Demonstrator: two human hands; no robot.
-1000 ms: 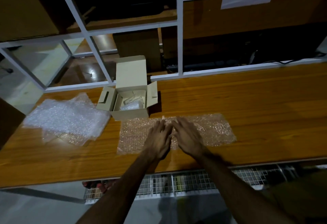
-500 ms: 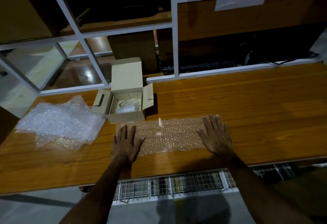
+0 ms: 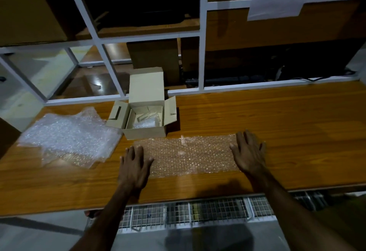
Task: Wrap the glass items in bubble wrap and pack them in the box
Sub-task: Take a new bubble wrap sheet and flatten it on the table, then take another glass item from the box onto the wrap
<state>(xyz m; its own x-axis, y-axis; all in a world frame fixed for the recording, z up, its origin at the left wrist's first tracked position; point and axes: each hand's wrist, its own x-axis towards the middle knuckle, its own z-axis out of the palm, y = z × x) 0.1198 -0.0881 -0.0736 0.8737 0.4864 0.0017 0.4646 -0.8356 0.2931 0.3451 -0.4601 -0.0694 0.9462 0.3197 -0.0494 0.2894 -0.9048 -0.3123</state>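
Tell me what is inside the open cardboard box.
In the cardboard box lies a clear bubble-wrapped bundle at the near side, with pale card or paper folds behind it. What the wrap holds is hidden, and the near wall covers the floor's front strip.

Glossy wood-grain table (image 3: 277, 131), matt cardboard box (image 3: 145, 131), clear plastic bubble wrap sheet (image 3: 190, 155), wire-mesh metal tray (image 3: 198, 211)

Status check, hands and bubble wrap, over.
Left hand and right hand open, flat on the sheet's ends. Box open behind it, some wrap inside. No glass on sheet yet. Spare wrap left, nothing blocking.
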